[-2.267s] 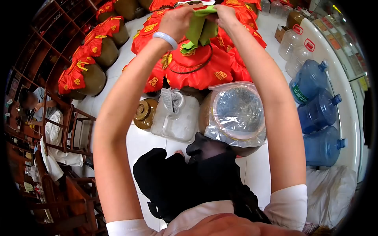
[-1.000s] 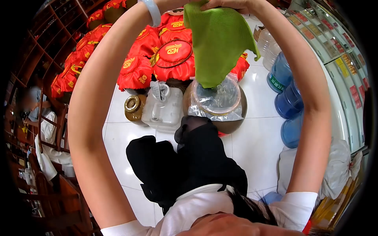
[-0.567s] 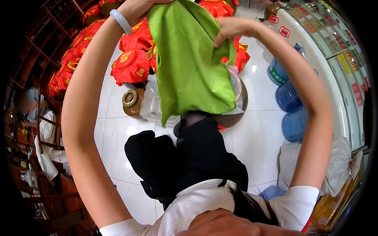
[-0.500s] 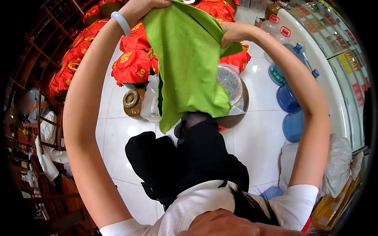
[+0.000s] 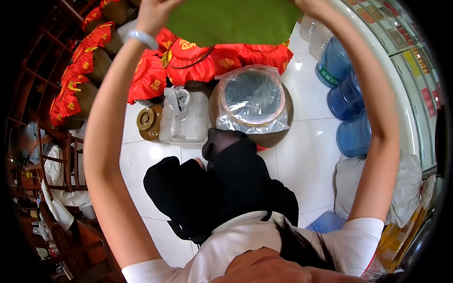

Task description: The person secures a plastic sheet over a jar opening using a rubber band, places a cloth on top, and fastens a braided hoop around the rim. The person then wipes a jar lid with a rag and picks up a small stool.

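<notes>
A green cloth (image 5: 233,22) spreads across the top centre of the frame, held up in the air between the two hands. It is a deep, slightly olive green, opaque and a little blurred, so its weave is hard to make out. It looks flat and drawn wide; its sides slope inward to a nearly straight lower edge, and its upper part runs out of the frame.

The left hand (image 5: 155,15), at the upper left, pinches the cloth at its left side; the right hand (image 5: 315,6), at the upper right, pinches the opposite side. Both are cut by the top border, so the exact set of the fingertips cannot be told. A pale bracelet (image 5: 143,38) circles the left wrist.

Just under the cloth's lower edge in the picture are red jar covers (image 5: 203,66) with yellow emblems. Below these, at the centre, a wide brown jar (image 5: 288,111) has clear plastic (image 5: 257,96) over its round top. Left of it are a translucent jug (image 5: 188,120), with a grey rag (image 5: 175,98) at its neck, and a small lidded jar (image 5: 148,121). Blue bottles (image 5: 347,96) line the right side, and another person (image 5: 33,137) sits at the far left.
</notes>
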`<action>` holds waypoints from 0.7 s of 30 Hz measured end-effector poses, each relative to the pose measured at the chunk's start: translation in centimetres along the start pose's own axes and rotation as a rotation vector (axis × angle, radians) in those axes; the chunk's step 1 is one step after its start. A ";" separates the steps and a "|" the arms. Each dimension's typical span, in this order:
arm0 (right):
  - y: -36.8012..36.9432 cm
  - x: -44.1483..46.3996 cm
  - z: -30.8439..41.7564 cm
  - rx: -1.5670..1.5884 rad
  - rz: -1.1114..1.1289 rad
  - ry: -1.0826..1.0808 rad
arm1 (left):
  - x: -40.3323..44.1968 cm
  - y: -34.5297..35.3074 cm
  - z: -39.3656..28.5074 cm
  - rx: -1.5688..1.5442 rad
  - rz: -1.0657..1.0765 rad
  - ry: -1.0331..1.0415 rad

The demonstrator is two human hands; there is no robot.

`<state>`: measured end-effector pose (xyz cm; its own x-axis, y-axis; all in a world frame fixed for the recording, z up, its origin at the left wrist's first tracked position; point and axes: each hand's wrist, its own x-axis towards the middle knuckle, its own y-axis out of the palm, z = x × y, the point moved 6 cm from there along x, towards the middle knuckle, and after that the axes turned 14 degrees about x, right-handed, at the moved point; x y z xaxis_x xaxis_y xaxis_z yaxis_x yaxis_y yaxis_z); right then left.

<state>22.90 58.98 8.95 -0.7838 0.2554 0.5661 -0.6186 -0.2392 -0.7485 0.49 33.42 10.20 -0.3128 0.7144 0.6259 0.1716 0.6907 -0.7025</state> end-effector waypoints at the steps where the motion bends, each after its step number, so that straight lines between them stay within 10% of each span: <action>1: 1.4 -3.3 -0.4 0.159 0.100 0.030 | -3.1 1.4 -3.1 -0.130 0.112 -0.074; 11: 12.9 -28.8 1.1 0.105 0.397 -0.010 | -25.4 18.0 -4.0 -0.281 0.603 -0.091; 21: 8.9 -26.6 3.1 0.170 0.153 0.008 | -24.3 16.2 -3.3 -0.369 0.716 -0.163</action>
<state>38.06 47.18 -11.71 -0.8692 0.2112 0.4472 -0.4934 -0.4303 -0.7559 13.92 27.58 -15.25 -0.1378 0.9904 -0.0091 0.6682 0.0862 -0.7390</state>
